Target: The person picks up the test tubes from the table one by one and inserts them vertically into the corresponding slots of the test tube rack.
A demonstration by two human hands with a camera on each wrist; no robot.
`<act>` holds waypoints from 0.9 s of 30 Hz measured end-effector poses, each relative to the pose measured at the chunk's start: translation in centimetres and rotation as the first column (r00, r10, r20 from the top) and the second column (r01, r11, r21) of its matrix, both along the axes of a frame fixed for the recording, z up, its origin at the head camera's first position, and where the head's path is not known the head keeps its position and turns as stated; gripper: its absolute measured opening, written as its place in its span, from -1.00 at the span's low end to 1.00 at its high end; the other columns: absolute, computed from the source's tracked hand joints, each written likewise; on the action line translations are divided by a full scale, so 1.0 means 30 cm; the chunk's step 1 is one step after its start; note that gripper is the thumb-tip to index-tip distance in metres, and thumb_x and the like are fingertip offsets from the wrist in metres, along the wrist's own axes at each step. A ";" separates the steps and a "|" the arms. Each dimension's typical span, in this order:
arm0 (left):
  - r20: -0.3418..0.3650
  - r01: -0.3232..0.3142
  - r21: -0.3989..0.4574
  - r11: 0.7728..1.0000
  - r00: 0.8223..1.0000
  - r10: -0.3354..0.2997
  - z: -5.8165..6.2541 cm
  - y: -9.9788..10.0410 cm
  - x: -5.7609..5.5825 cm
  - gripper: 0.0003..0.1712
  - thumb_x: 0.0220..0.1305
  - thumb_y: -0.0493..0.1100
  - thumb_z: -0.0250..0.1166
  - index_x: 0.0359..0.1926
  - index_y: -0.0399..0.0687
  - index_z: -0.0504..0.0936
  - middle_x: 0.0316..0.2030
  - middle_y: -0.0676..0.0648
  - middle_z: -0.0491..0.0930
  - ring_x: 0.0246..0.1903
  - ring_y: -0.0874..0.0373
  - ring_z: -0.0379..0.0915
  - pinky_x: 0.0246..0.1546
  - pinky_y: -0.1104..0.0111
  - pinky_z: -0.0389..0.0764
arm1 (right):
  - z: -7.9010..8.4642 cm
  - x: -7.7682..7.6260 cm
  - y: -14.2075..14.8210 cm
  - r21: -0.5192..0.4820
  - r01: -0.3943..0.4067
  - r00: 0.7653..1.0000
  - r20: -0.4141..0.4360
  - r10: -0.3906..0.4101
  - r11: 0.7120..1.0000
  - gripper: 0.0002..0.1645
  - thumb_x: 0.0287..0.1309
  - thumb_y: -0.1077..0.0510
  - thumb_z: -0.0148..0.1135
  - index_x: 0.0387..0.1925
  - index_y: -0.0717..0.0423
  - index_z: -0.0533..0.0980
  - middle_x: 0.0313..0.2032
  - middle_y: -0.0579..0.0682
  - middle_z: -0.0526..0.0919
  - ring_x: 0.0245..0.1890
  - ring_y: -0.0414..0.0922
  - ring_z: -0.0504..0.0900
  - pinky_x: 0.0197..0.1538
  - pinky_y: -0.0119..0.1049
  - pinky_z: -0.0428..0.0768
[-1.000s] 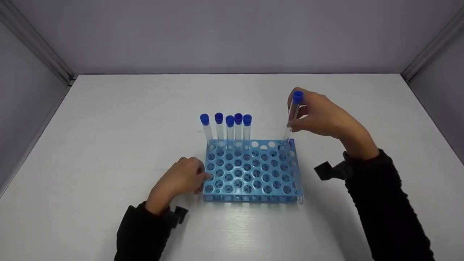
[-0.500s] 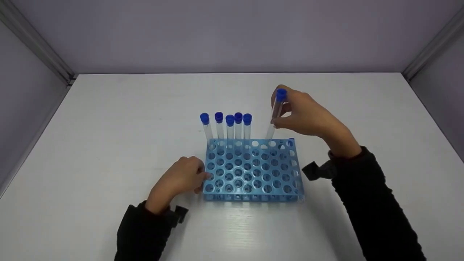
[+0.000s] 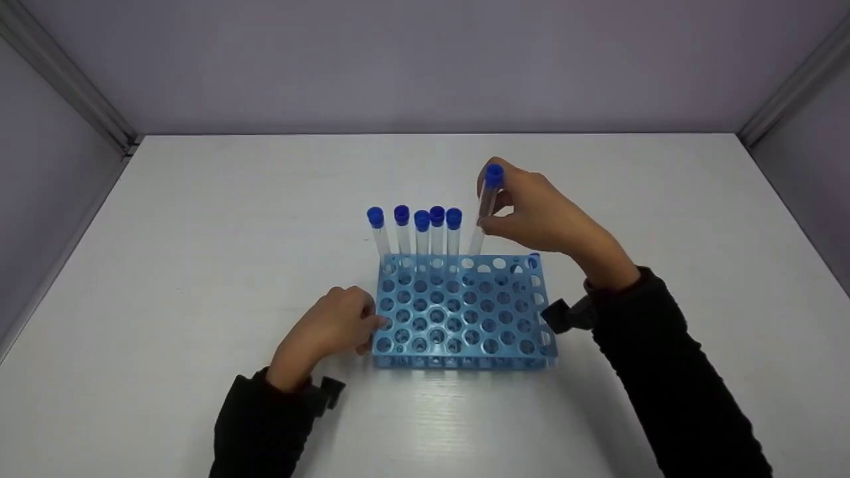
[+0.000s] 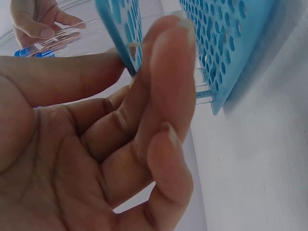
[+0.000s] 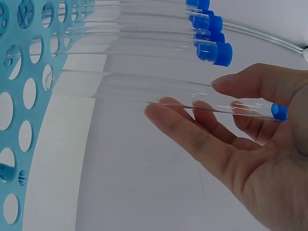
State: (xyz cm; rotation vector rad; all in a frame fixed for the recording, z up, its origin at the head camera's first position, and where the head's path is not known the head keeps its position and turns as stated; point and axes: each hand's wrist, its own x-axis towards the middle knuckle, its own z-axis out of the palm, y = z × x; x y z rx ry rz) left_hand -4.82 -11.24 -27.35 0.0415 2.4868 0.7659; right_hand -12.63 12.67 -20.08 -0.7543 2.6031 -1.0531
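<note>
A blue plastic test tube rack (image 3: 458, 362) with rows of round holes stands on the white table. At its left edge, my left hand (image 3: 340, 322) pinches the top plate between thumb and fingers. Over the back row, my right hand (image 3: 541, 212) holds a clear test tube (image 5: 130, 89) with a blue cap, thumb and fingers on either side of it. The tube leans slightly, cap up, and its lower end is right at the rack's back-row holes. Several blue-capped test tubes (image 3: 453, 220) stand in the back row to its left, the leftmost one tilted.
The white table (image 3: 219, 199) surrounds the rack and meets a pale back wall (image 3: 425, 66). Each wrist carries a small black camera mount (image 3: 558, 317). A blue piece (image 3: 533, 260) shows at the rack's back right corner.
My right hand has carried the test tube leftward along the back of the rack, from its right corner towards the standing tubes. My left hand has stayed on the rack's left edge.
</note>
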 end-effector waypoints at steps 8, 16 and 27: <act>-0.006 0.013 -0.009 1.000 1.000 -0.013 -0.004 0.001 -0.001 -0.84 0.21 -0.20 0.22 -0.43 -0.23 0.58 -0.71 -0.03 0.50 -0.62 0.13 0.40 -0.48 0.34 0.34 | -0.020 -0.001 -0.006 -0.011 -0.055 0.998 0.019 0.055 0.998 -0.72 0.10 0.36 0.11 -0.15 0.25 0.28 -0.22 0.14 0.49 -0.11 0.04 0.57 -0.07 -0.08 0.50; -0.001 0.009 -0.012 1.000 1.000 -0.009 -0.005 0.005 -0.002 -0.83 0.21 -0.19 0.22 -0.41 -0.23 0.57 -0.70 -0.04 0.50 -0.60 0.12 0.40 -0.44 0.32 0.37 | -0.054 0.000 -0.001 0.005 -0.080 0.997 0.013 0.080 0.997 -0.74 0.13 0.34 0.09 -0.14 0.26 0.29 -0.23 0.16 0.52 -0.13 0.05 0.57 -0.09 -0.06 0.51; -0.007 0.006 -0.004 1.000 1.000 -0.006 0.000 0.006 0.005 -0.84 0.21 -0.20 0.21 -0.43 -0.23 0.57 -0.70 -0.04 0.50 -0.62 0.13 0.40 -0.47 0.33 0.35 | -0.098 0.003 0.005 0.061 -0.123 0.992 0.033 0.121 0.991 -0.72 0.15 0.31 0.08 -0.10 0.29 0.30 -0.24 0.15 0.54 -0.13 0.07 0.56 -0.12 -0.10 0.53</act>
